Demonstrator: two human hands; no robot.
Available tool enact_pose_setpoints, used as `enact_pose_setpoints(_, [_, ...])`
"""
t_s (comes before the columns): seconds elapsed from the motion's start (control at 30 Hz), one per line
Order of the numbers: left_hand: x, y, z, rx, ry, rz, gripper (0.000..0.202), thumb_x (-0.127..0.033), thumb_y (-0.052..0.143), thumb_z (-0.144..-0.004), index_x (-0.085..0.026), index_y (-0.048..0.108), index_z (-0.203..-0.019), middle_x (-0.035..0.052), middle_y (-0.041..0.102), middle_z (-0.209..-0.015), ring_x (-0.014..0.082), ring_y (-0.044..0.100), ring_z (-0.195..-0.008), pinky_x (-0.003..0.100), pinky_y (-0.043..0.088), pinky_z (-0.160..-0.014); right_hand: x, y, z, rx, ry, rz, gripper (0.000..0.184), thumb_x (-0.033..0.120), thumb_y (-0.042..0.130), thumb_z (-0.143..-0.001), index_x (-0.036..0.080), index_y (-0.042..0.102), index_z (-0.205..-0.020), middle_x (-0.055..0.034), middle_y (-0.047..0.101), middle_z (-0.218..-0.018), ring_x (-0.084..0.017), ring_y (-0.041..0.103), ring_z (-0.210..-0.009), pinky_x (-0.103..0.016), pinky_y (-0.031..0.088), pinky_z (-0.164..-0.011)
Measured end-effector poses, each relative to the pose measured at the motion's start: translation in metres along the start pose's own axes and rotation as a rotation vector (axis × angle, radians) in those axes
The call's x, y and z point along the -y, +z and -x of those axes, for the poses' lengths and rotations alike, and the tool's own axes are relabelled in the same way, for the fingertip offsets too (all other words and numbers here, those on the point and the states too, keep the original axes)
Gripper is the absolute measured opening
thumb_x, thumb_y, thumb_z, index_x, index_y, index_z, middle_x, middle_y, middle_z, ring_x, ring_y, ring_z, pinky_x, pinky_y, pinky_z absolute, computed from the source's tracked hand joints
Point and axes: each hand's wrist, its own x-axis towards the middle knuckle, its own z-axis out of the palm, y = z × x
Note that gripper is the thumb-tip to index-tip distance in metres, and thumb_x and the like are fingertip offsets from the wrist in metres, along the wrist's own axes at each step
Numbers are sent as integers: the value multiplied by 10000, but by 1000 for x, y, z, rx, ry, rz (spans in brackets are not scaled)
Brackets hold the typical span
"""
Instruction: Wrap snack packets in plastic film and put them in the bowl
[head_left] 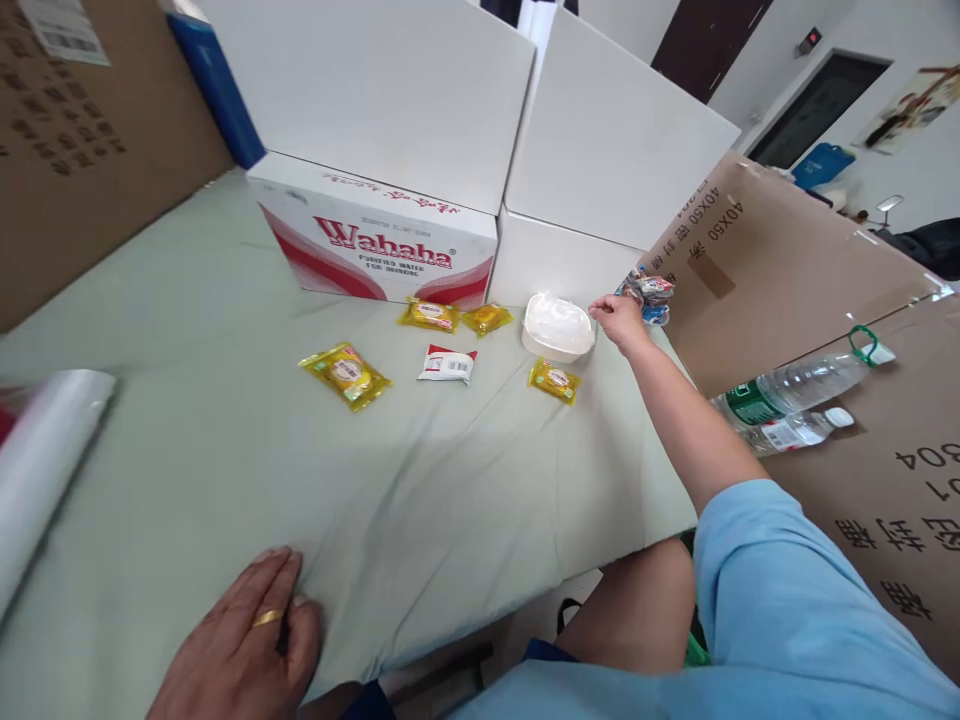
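Observation:
My right hand is stretched far out to the back right of the table, fingers curled together beside a white lidded bowl; whether it grips anything is hidden. A small pile of colourful wrapped snacks lies just behind it. My left hand, with a gold ring, rests flat and open on the pale green tablecloth near the front edge. Several yellow snack packets and a red-and-white packet lie in the middle.
A red-and-white Wahaha carton and plain white boxes stand at the back. Brown cardboard boxes flank the right, with two plastic water bottles lying on them. A roll of clear plastic lies at the left.

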Motion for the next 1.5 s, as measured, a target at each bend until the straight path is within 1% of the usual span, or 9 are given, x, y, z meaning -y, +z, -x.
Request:
enact_pose_setpoints(0.33, [-12,-6,-7,-56,115,-245,438,-222,501,-964,-99,587,-1376,229,704,-1308,368,714,-1165,505,563,-1015,42,38,4,135,-36,338,117,253,669,-861,204,771,-889,-92,778,-994,-246,687,-976,-336,512,-869])
enact_pose_setpoints(0.5, [-13,-5,-6,-51,81,-226,396,-232,505,-974,-96,620,-1327,220,709,-1307,371,707,-1187,503,556,-1018,52,20,33,-122,68,-282,145,352,671,-857,210,643,-851,15,609,-712,-136,536,-628,-252,433,-576])
enact_pose_setpoints(0.63, [-14,-11,-7,-35,8,-121,328,-303,502,-1014,-117,690,-1209,196,730,-1264,361,706,-1175,503,549,-1023,60,17,93,-49,166,-789,358,424,840,-682,227,584,-835,84,468,-654,-67,344,-496,-197,245,-426])
enact_pose_setpoints(0.83, [-61,-17,-40,122,-571,546,458,-614,527,-1003,-204,697,-894,62,725,-906,214,705,-785,339,561,-692,74,67,202,42,290,-904,446,531,872,-651,238,599,-850,65,529,-718,-71,396,-514,-215,317,-437])
enact_pose_setpoints(0.93, [-95,3,-81,363,-884,1176,652,-802,563,-907,-217,611,-1191,92,714,-1089,193,716,-721,253,457,-468,91,104,257,32,254,-835,374,570,790,-777,253,625,-887,48,579,-719,-116,498,-545,-268,446,-523])
enact_pose_setpoints(1.03, [-108,29,-123,466,-896,1464,754,-669,840,-753,-243,541,-1299,95,695,-1169,186,719,-794,241,510,-534,106,125,289,261,157,-851,292,550,716,-871,267,672,-927,26,635,-729,-160,585,-597,-308,511,-602])
enact_pose_setpoints(1.13, [-97,53,-152,388,-799,1467,592,-443,941,-615,-176,637,-1047,57,699,-990,168,658,-824,236,507,-617,107,122,272,434,85,-769,227,468,667,-886,267,720,-979,13,661,-742,-181,610,-623,-328,539,-644])
enact_pose_setpoints(1.37, [-66,73,-164,231,-788,1556,525,-197,729,-537,-198,629,-1052,-2,629,-947,124,565,-773,236,448,-625,82,122,133,102,-65,91,600,381,610,-918,212,597,-1494,-176,529,-1517,-278,686,-1029,-451,527,-1022])
enact_pose_setpoints(1.5, [-67,73,-160,224,-777,1519,475,-193,667,-542,-219,584,-1009,-31,587,-863,115,513,-699,231,385,-571,78,146,102,262,-78,342,435,352,586,-965,214,702,-1361,-172,613,-1369,-312,665,-1093,-411,530,-954])
